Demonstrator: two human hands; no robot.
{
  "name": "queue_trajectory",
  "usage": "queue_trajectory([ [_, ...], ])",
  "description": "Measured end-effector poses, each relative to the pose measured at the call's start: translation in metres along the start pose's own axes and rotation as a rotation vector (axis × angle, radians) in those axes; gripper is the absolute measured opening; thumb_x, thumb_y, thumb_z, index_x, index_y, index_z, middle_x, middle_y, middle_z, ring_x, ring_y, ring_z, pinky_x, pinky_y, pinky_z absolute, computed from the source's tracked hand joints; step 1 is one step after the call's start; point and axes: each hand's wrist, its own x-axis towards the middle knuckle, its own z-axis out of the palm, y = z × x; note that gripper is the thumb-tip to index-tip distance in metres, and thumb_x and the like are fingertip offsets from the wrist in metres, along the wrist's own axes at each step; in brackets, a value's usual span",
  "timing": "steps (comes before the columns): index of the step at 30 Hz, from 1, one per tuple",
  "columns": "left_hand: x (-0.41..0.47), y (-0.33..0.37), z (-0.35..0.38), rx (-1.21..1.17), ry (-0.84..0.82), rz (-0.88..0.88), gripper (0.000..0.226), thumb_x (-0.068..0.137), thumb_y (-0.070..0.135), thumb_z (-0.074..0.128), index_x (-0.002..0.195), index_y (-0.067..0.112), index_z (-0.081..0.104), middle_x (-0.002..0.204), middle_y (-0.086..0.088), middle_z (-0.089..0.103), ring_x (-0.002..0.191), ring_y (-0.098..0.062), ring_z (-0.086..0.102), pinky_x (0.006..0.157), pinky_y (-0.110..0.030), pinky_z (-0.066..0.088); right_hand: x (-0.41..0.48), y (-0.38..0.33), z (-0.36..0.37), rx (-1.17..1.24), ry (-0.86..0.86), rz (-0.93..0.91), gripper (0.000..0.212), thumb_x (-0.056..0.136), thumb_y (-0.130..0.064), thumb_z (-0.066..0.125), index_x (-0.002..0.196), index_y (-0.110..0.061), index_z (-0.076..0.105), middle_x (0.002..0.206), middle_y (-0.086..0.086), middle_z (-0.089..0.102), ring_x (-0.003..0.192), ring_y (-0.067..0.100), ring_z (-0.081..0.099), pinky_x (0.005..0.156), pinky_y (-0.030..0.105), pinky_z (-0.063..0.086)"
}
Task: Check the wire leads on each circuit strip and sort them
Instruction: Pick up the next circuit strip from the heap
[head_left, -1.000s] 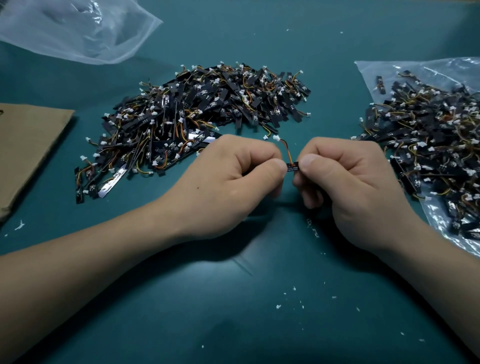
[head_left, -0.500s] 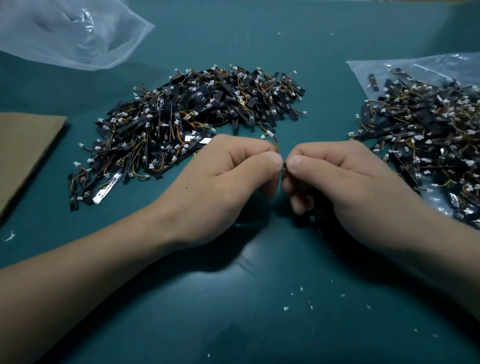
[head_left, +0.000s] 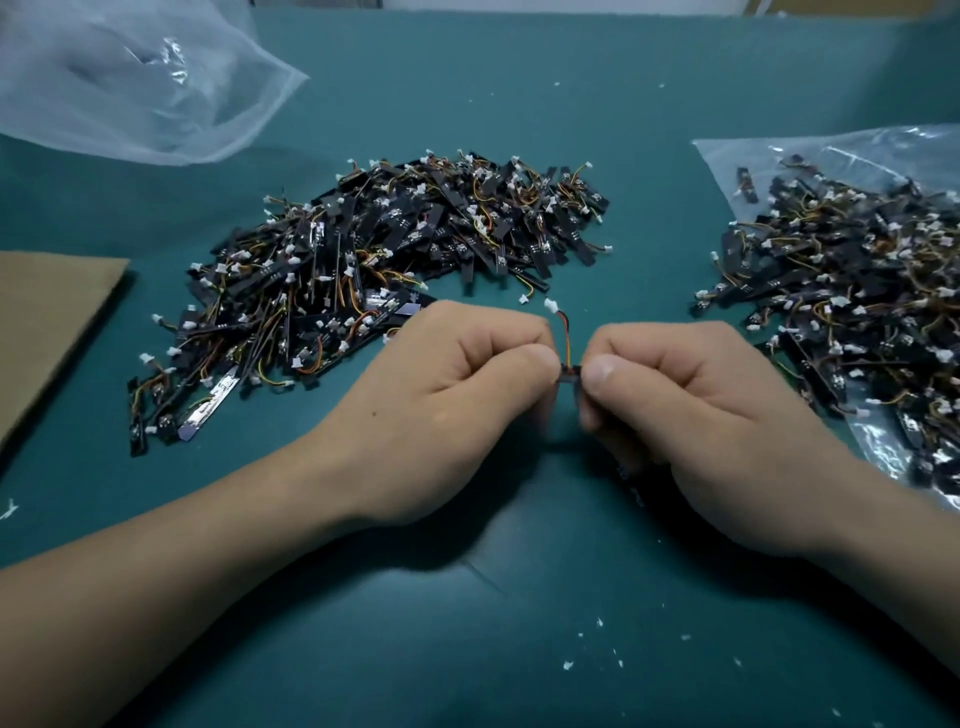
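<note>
My left hand (head_left: 457, 395) and my right hand (head_left: 691, 410) meet at the middle of the green table, thumbs almost touching. Between thumbs and curled forefingers they pinch one small black circuit strip (head_left: 568, 372), most of it hidden by the fingers. Its red and orange wire lead (head_left: 565, 338) rises from the strip and ends in a white connector (head_left: 549, 305). A big heap of black strips with leads (head_left: 374, 265) lies beyond my left hand. Another heap (head_left: 857, 291) sits to the right on a clear plastic bag (head_left: 810, 150).
A crumpled clear plastic bag (head_left: 130, 83) lies at the far left. A brown cardboard sheet (head_left: 47, 322) reaches in from the left edge. Small white flecks (head_left: 600, 623) dot the green mat (head_left: 493, 649) in front of my hands.
My hands stay together on the same strip. The wire lead now stands more upright between the thumbs. The view has shifted slightly.
</note>
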Motion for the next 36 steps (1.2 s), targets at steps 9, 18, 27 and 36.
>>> queue_trajectory([
  [9, -0.0001, 0.0006, 0.0013, 0.005, -0.010, -0.013, 0.035, 0.097, 0.019, 0.047, 0.063, 0.020, 0.054, 0.056, 0.007, 0.043, 0.055, -0.004, 0.039, 0.057, -0.020, 0.031, -0.0011, 0.0019, -0.0008, 0.013, -0.003, -0.049, 0.034, 0.098, -0.018, 0.048, 0.065, -0.018, 0.058, 0.051, -0.002, 0.052, 0.049, 0.005, 0.045, 0.052, 0.016, 0.036],
  [18, -0.0006, 0.0013, 0.0027, 0.070, 0.001, 0.018, 0.034, 0.098, 0.021, 0.047, 0.065, 0.016, 0.054, 0.056, 0.009, 0.041, 0.055, -0.007, 0.039, 0.056, -0.021, 0.032, -0.0009, 0.0020, -0.0023, 0.036, 0.013, -0.054, 0.032, 0.096, -0.015, 0.050, 0.067, -0.020, 0.062, 0.049, -0.005, 0.056, 0.045, 0.004, 0.048, 0.051, 0.012, 0.037],
  [27, -0.0011, 0.0028, 0.0015, 0.062, -0.014, 0.034, 0.032, 0.098, 0.016, 0.049, 0.067, 0.014, 0.056, 0.059, 0.001, 0.046, 0.058, -0.008, 0.042, 0.058, -0.020, 0.034, -0.0014, 0.0040, -0.0046, 0.083, -0.003, -0.054, 0.030, 0.092, -0.033, 0.046, 0.071, -0.021, 0.064, 0.049, -0.013, 0.055, 0.047, 0.005, 0.049, 0.052, 0.014, 0.038],
  [36, -0.0023, 0.0008, 0.0017, 0.037, -0.025, 0.050, 0.032, 0.097, 0.025, 0.050, 0.068, 0.018, 0.062, 0.058, 0.003, 0.049, 0.056, -0.010, 0.043, 0.057, -0.022, 0.034, -0.0039, 0.0052, -0.0046, 0.085, 0.008, -0.082, 0.031, 0.093, -0.028, 0.046, 0.066, -0.020, 0.061, 0.050, -0.010, 0.057, 0.045, 0.005, 0.052, 0.051, 0.015, 0.039],
])
